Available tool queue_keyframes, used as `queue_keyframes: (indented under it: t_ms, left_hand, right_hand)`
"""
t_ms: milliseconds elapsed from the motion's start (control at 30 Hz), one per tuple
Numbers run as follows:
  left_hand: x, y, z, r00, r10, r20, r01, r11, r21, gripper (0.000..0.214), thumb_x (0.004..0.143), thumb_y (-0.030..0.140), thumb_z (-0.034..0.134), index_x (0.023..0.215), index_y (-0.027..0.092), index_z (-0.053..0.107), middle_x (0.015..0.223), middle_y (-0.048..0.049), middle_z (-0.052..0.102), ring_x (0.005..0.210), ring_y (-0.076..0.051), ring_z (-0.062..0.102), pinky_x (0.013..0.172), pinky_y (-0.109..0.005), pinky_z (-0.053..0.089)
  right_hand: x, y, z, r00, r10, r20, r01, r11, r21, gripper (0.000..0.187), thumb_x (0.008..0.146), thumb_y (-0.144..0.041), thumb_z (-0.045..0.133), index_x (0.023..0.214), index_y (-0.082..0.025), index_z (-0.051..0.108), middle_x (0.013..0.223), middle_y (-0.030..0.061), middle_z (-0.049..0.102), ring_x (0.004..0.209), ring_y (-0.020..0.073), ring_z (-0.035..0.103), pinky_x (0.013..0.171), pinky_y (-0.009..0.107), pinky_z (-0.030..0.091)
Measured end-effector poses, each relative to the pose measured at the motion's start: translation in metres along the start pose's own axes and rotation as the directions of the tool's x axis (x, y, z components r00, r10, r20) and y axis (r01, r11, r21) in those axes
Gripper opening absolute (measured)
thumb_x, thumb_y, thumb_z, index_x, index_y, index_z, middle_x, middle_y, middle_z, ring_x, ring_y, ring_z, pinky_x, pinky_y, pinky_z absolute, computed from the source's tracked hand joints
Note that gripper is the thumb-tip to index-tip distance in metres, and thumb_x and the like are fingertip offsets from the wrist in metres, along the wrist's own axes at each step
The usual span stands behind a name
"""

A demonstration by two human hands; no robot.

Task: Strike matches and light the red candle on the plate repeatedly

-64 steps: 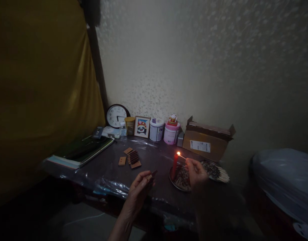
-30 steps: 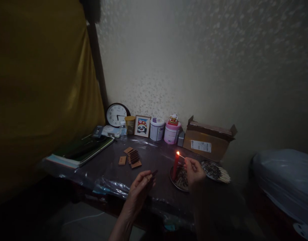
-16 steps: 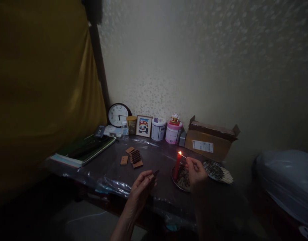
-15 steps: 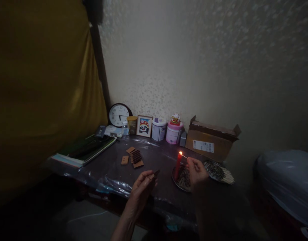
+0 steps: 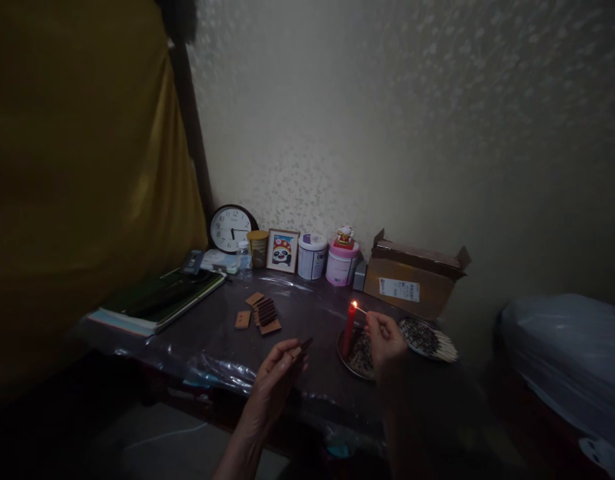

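Note:
A lit red candle (image 5: 349,328) stands in a round metal dish (image 5: 353,365) on the dark table (image 5: 212,337). My right hand (image 5: 384,339) pinches a thin stick (image 5: 361,311) whose tip is at the candle flame. My left hand (image 5: 279,373) hovers over the table's front edge, fingers closed on a small dark flat piece (image 5: 302,346). A second dish of pale-ended sticks (image 5: 430,341) lies just right of my right hand. Small brown flat pieces (image 5: 263,316) lie in a loose group at mid-table.
Along the wall stand a clock (image 5: 230,228), a gold tin (image 5: 258,248), a framed panda picture (image 5: 282,251), two tubs (image 5: 327,259) and an open cardboard box (image 5: 412,279). Books (image 5: 157,303) lie at the left. A yellow curtain (image 5: 77,187) hangs left; a plastic-wrapped bundle (image 5: 567,360) sits right.
Both hands keep their places, the stick still at the flame. Only the view shifts slightly.

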State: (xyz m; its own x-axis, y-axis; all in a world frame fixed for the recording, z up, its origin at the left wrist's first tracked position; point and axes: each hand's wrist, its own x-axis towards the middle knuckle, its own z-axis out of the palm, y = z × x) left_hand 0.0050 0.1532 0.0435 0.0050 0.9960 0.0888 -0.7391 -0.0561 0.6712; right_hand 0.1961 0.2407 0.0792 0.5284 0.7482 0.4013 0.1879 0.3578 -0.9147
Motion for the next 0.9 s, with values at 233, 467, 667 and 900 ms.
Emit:
queue_keyframes:
  t_ms: [233,467,667,900]
  left_hand:
    - [0.0000,0.0005,-0.0002,1.000,0.001,-0.017,-0.001,1.000,0.018,0.025,0.074,0.028,0.065,0.098,0.020,0.063,0.093,-0.0079,0.069,0.092,-0.022,0.062,0.087,-0.035,0.043]
    - [0.0001,0.0004,0.0000,0.999,-0.011,-0.038,0.012,1.000,0.022,0.027,0.073,0.029,0.066,0.099,0.020,0.063,0.097,-0.0084,0.068,0.094,-0.022,0.061,0.089,-0.036,0.041]
    - [0.0005,0.0000,0.0000,1.000,-0.004,-0.022,0.005,1.000,0.011,0.024,0.075,0.027,0.064,0.098,0.019,0.063,0.096,-0.0078,0.068,0.093,-0.021,0.061,0.086,-0.034,0.043]
    - [-0.0004,0.0009,0.0000,1.000,-0.009,-0.007,0.009,1.000,0.005,0.024,0.077,0.026,0.062,0.099,0.020,0.063,0.096,-0.0076,0.067,0.093,-0.021,0.060,0.087,-0.034,0.042]
  right_hand:
    - [-0.0009,-0.0024,0.0013,1.000,-0.009,-0.021,0.009,1.000,0.021,0.029,0.066,-0.044,0.062,0.074,-0.016,0.064,0.061,0.0015,0.065,0.053,0.0149,0.060,0.056,0.026,0.047]
    - [-0.0011,-0.0004,0.0013,1.000,0.001,0.008,-0.001,1.000,0.008,0.030,0.067,-0.045,0.061,0.075,-0.017,0.064,0.060,0.0014,0.064,0.054,0.0157,0.060,0.054,0.026,0.046]
    - [-0.0026,-0.0043,0.0016,0.999,0.032,0.020,-0.033,0.999,0.035,0.029,0.066,-0.045,0.063,0.075,-0.017,0.064,0.062,0.0009,0.063,0.056,0.0157,0.060,0.056,0.026,0.047]
    - [-0.0027,-0.0056,0.0031,1.000,0.022,0.011,-0.023,0.998,0.066,0.029,0.066,-0.044,0.062,0.076,-0.016,0.064,0.065,0.0016,0.064,0.055,0.0150,0.060,0.055,0.026,0.048]
